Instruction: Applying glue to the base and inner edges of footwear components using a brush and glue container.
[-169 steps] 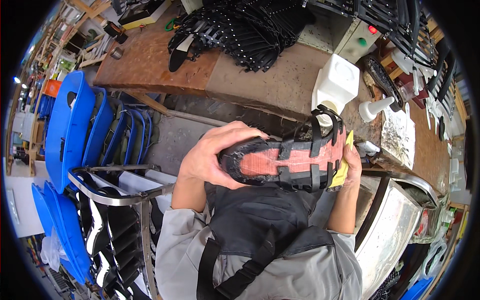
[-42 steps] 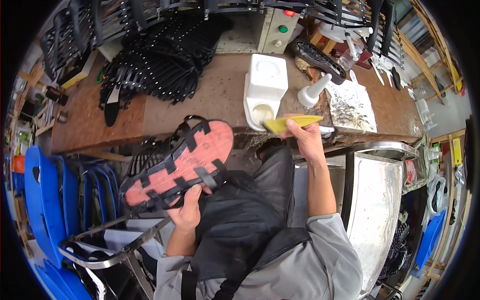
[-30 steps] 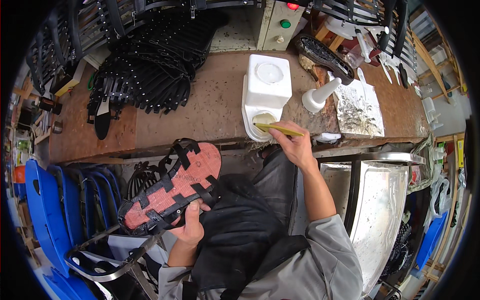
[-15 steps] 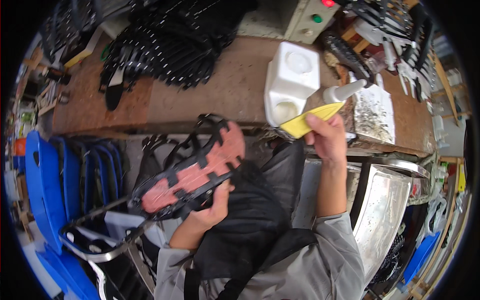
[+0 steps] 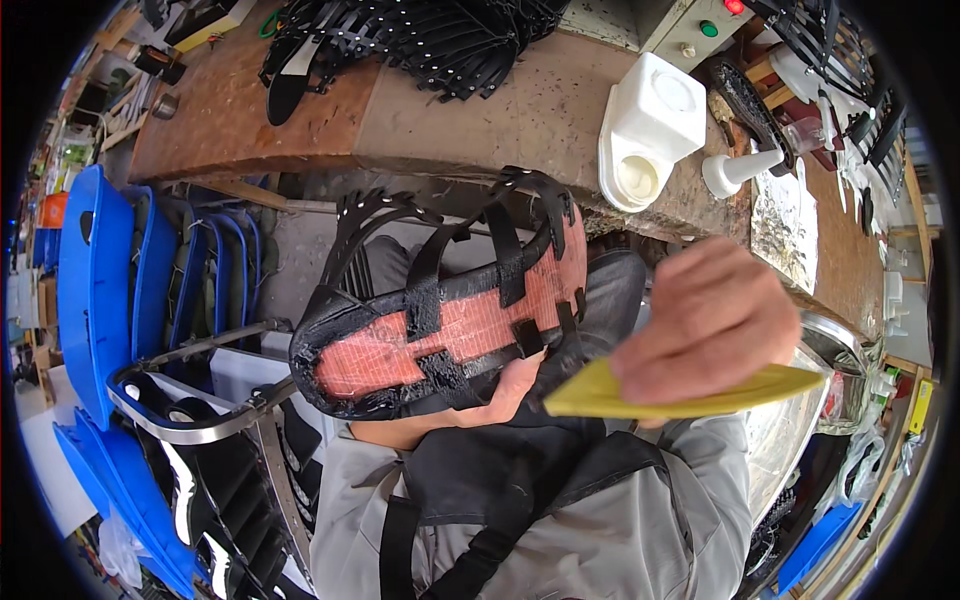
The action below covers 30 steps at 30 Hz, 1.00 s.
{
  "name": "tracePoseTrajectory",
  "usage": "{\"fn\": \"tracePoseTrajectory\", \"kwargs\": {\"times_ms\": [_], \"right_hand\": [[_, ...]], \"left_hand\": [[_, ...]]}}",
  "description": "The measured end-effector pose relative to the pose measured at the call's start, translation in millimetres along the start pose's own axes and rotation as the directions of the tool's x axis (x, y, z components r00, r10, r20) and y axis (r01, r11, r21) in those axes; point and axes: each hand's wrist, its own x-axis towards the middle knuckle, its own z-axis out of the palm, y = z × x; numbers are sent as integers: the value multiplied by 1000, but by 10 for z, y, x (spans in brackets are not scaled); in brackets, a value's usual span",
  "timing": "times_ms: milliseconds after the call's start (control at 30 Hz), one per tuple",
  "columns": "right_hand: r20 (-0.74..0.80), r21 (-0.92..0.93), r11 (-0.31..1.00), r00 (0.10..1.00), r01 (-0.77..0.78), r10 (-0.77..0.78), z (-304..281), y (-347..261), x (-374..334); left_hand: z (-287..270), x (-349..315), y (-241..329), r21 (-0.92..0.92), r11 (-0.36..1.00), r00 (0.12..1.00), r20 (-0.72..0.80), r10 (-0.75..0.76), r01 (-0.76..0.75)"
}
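My right hand [image 5: 715, 325] is pinched shut on a yellow spreader [image 5: 680, 392], fingers [image 5: 690, 345] over the top and the flat blade sticking out both ways, tip aimed left at the sandal [image 5: 445, 310]. Left hand [image 5: 510, 385] is under the sandal, mostly hidden; only the palm and a bit of thumb show below the sole, so it's cupped round the sandal from beneath, exact finger positions can't be seen.

Change vs. a sec ago: the spreader was down at the white glue tub [image 5: 645, 130] on the counter [image 5: 470, 110]; half a sec ago it was lifting off, now it's up close w/ the blade almost at the sole's heel end. The sandal has also come up from my lap to chest height, sole facing me. Reads to me as tool loaded and brought back to the work, though I can't make out any glue on the blade.

Sandal itself: sole-up, held over my lap in front of the counter edge, reddish-pink insole board w/ black strap ends folded over and stuck down across it, edges dark and glossy-rough. Loose upper straps w/ pale studs hang off the far side.

Beyond: white nozzle bottle [image 5: 735, 170] beside the tub, pile of black strap uppers [image 5: 420, 35] further back, blue racks [image 5: 95, 280] left.
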Motion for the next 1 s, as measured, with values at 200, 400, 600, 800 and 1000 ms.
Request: {"fn": "tracePoseTrajectory", "kwargs": {"times_ms": [200,400,600,800,1000], "right_hand": [[34,24,993,993,112,-112,113,-24,53],[-206,-27,999,977,42,-47,130,-60,-117],[-346,35,998,938,51,-36,239,-86,147],[-362,185,981,924,-62,127,74,-42,-100],[-551,758,625,698,187,458,43,83,-455]], "left_hand": [[-183,-112,-123,-179,967,981,100,-167,183],[-79,5,-180,-364,877,950,119,-290,313],[-279,20,-242,-736,320,778,432,-456,596],[-209,132,-203,-781,-101,563,527,-637,617],[-184,147,-195,-725,-681,258,682,-685,108]]}}
